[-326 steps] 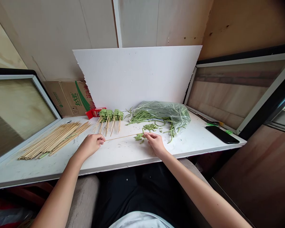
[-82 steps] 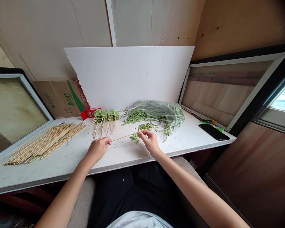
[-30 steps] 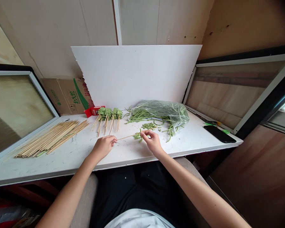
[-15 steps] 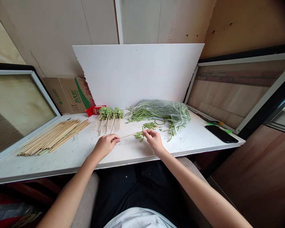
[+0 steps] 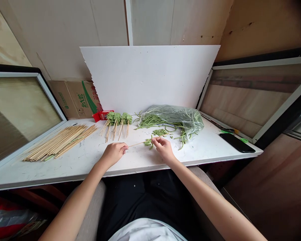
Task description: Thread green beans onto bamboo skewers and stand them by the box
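Note:
My left hand (image 5: pixel 114 154) is closed on the bare end of a wooden skewer (image 5: pixel 136 144), which points right, roughly level above the table. Several pieces of green bean (image 5: pixel 147 142) are threaded on the skewer's far end. At that end my right hand (image 5: pixel 162 149) pinches a piece of green bean between thumb and fingers. A small heap of cut bean pieces (image 5: pixel 160 132) lies just behind my right hand. Beyond it, long green beans (image 5: pixel 150 121) stick out of a clear plastic bag (image 5: pixel 175 112).
Bare skewers (image 5: pixel 57 142) lie in a pile on the left of the white table (image 5: pixel 137 160). Finished bean skewers (image 5: pixel 119 117) rest at the back, beside a red packet (image 5: pixel 100 115) and a cardboard box (image 5: pixel 75 100). A black phone (image 5: pixel 237 142) lies at right.
The view has shifted slightly, so everything sits a little further right. Both hands keep nearly the same pose, at the two ends of the skewer.

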Available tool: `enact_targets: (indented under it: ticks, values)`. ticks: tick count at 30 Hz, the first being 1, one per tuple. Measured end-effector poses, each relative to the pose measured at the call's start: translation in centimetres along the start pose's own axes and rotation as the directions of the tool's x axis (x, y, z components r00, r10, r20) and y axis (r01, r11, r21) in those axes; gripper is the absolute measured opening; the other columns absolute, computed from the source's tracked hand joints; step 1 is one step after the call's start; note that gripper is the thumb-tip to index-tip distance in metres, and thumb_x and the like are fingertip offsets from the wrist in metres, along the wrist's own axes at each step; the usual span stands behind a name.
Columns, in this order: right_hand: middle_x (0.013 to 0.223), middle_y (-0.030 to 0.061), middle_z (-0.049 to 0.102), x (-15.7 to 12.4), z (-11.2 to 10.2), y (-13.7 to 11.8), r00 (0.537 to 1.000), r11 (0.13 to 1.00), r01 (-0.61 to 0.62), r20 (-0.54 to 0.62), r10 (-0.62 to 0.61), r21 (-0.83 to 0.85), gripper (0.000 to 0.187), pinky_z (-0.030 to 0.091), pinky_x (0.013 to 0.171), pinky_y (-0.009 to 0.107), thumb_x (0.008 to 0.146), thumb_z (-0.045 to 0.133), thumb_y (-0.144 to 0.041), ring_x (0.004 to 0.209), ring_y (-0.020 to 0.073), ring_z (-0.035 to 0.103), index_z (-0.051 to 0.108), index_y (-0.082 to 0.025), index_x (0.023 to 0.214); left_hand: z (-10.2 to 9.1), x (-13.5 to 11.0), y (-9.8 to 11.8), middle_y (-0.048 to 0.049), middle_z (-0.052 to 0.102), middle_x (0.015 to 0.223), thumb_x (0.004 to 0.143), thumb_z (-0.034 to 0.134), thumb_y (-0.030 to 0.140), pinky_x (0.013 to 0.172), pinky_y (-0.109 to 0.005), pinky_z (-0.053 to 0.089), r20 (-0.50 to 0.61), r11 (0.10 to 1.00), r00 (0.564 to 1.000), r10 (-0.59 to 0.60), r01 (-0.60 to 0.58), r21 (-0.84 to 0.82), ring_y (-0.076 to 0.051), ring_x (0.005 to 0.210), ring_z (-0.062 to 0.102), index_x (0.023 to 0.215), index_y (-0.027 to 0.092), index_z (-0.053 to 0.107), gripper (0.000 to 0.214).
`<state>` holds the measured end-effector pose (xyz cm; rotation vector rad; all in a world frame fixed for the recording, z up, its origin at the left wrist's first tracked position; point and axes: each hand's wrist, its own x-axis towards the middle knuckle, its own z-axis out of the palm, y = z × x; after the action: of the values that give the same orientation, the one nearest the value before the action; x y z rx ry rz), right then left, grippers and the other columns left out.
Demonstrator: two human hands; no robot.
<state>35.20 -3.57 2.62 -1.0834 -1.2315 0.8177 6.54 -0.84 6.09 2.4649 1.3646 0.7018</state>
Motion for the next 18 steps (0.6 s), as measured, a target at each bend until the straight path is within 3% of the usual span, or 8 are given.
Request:
enact_targets:
  ticks: [8, 13, 15, 18]
  values:
    - [0.093, 0.0062, 0.076, 0.2, -0.1, 0.4, 0.999, 0.998, 0.041, 0.033, -0.04, -0.037, 0.042, 0.049, 0.077, 0.032, 0.085, 0.074, -0.062, 0.086, 0.0224, 0.066, 0.074, -0.02, 0.081, 0.1, 0.0, 0.2, -0.0016, 0.077, 0.08, 0.086, 0.049, 0.016, 0.072, -0.028, 0.044, 0.064, 0.999, 0.998, -0.029, 0.027, 0.034, -0.02, 0.076, 0.068, 0.09, 0.022, 0.072, 0.025]
    - [0.107, 0.0084, 0.078, 0.9, -1.4, -0.3, 0.985, 0.976, 0.11, 0.154, -0.081, -0.186, 0.035, 0.05, 0.082, 0.036, 0.092, 0.07, -0.055, 0.095, 0.0261, 0.068, 0.079, -0.022, 0.098, -0.1, 0.2, -0.6, -0.001, 0.076, 0.078, 0.088, 0.049, 0.02, 0.072, -0.029, 0.045, 0.014, 0.997, 0.997, -0.077, 0.077, 0.012, -0.02, 0.074, 0.068, 0.09, 0.023, 0.071, 0.022]
    - [0.108, 0.0088, 0.077, 1.1, -2.2, -0.4, 0.96, 0.893, 0.245, 0.224, -0.169, -0.378, 0.025, 0.05, 0.087, 0.039, 0.096, 0.068, -0.044, 0.098, 0.0273, 0.065, 0.079, -0.023, 0.107, -0.3, 0.2, -1.2, -0.0001, 0.074, 0.074, 0.09, 0.048, 0.024, 0.07, -0.029, 0.044, -0.009, 0.995, 0.995, -0.097, 0.097, 0.004, -0.02, 0.071, 0.067, 0.089, 0.023, 0.07, 0.022]
    - [0.107, 0.0105, 0.074, 1.2, -2.9, -0.1, 0.883, 0.622, 0.465, 0.378, -0.277, -0.63, 0.02, 0.047, 0.091, 0.042, 0.099, 0.064, -0.024, 0.102, 0.0288, 0.059, 0.08, -0.024, 0.111, -0.4, 0.3, -2.2, 0.0003, 0.074, 0.073, 0.092, 0.046, 0.026, 0.069, -0.029, 0.044, -0.03, 0.993, 0.992, -0.119, 0.119, 0.001, -0.019, 0.069, 0.066, 0.088, 0.024, 0.07, 0.024]
